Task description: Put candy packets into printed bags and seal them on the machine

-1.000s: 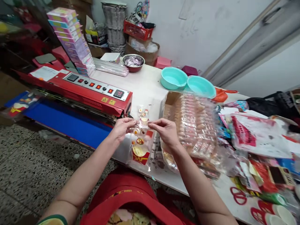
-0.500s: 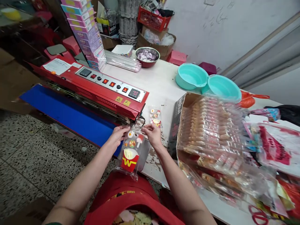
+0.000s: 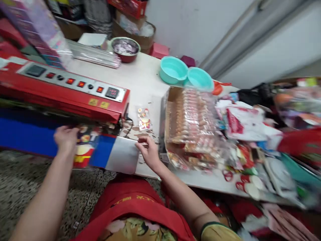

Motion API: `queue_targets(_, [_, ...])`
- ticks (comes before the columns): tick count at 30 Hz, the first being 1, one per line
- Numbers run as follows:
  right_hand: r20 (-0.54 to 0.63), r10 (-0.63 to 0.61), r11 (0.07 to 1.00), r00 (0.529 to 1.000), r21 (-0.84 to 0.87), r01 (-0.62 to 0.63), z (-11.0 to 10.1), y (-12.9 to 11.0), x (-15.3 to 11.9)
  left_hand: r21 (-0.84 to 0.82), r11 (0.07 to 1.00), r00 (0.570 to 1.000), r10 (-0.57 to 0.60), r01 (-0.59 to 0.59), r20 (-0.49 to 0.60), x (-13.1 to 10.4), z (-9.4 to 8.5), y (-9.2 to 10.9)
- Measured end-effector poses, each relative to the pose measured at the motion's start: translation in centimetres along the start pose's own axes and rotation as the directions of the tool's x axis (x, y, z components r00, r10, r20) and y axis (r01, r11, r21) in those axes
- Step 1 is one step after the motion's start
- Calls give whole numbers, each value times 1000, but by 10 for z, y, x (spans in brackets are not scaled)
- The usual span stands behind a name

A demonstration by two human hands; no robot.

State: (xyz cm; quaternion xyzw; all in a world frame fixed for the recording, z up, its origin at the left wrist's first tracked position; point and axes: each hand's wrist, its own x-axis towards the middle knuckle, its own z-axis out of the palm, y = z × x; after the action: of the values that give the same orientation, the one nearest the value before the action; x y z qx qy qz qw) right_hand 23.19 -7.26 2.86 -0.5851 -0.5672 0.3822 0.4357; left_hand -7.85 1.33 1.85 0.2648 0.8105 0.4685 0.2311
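A clear plastic packet [image 3: 84, 152], printed with food pictures and a red carton of fries, lies on the blue conveyor belt [image 3: 27, 130] against the red sealing machine [image 3: 62, 98]. My left hand [image 3: 65, 139] is at its upper left corner, fingers bent and closed on its edge, slightly blurred. My right hand [image 3: 149, 154] is apart from the packet, over the right end of the bare metal plate [image 3: 124, 155], with thumb and forefinger a little apart and nothing seen in them. A similar packet [image 3: 143, 118] lies flat on the white table beyond.
A cardboard box [image 3: 163, 124] filled with rows of clear packets stands to the right. Behind it are two turquoise basins [image 3: 173, 70]. A bowl of small sachets [image 3: 125, 50] sits at the back. Red scissors [image 3: 227, 174] lie near the table's front edge.
The packet has gone left from between both hands onto the belt, with my left hand beside it. My right hand has let go of it. The view has swung right.
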Motion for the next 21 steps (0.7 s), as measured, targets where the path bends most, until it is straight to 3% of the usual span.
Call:
queue_targets(1, [12, -89, 991, 996, -99, 89, -25, 2, -20, 137, 982, 982, 149, -134, -112, -2, 1, -1])
queue_targets(2, [14, -182, 963, 983, -197, 181, -50, 4, -40, 251, 924, 930, 333, -289, -156, -11, 4, 0])
queue_targets(3, [9, -275, 918, 961, -295, 266, -76, 7, -59, 308, 849, 862, 487, -430, -140, -29, 10, 2])
queue_targets(5, [-11, -426, 794, 905, -485, 367, -127, 13, -93, 217, 656, 681, 730, -723, 63, -87, 26, 8])
queue_targets(6, [-17, -471, 730, 882, -568, 380, -150, 16, -106, 86, 556, 561, 802, -827, 205, -125, 36, 12])
queue_targets(7, [-13, -496, 672, 868, -638, 375, -170, 20, -117, -78, 444, 390, 847, -893, 361, -165, 47, 16])
queue_targets(9, [32, -497, 570, 867, -742, 353, -201, 26, -132, -373, 232, -6, 844, -898, 537, -240, 68, 20])
queue_targets(10, [71, -478, 524, 876, -777, 349, -210, 30, -136, -442, 136, -152, 818, -887, 555, -270, 79, 21])
queue_targets(11, [116, -447, 482, 887, -804, 348, -216, 34, -139, -486, 62, -265, 774, -872, 576, -293, 88, 20])
queue_targets(12, [163, -407, 441, 899, -827, 349, -219, 38, -140, -509, -2, -350, 729, -861, 588, -309, 97, 18])
queue_targets(14, [234, -311, 360, 921, -868, 342, -221, 45, -141, -523, -97, -450, 655, -847, 607, -321, 109, 14])
queue_targets(16, [254, -232, 300, 939, -900, 318, -221, 50, -139, -519, -159, -494, 618, -840, 611, -316, 114, 15])
queue_targets(18, [260, -207, 282, 943, -907, 312, -226, 47, -135, -502, -166, -484, 626, -848, 611, -304, 114, 24])
queue_targets(21, [273, -293, 349, 916, -862, 368, -242, 21, -116, -496, -41, -384, 689, -867, 614, -288, 106, 58])
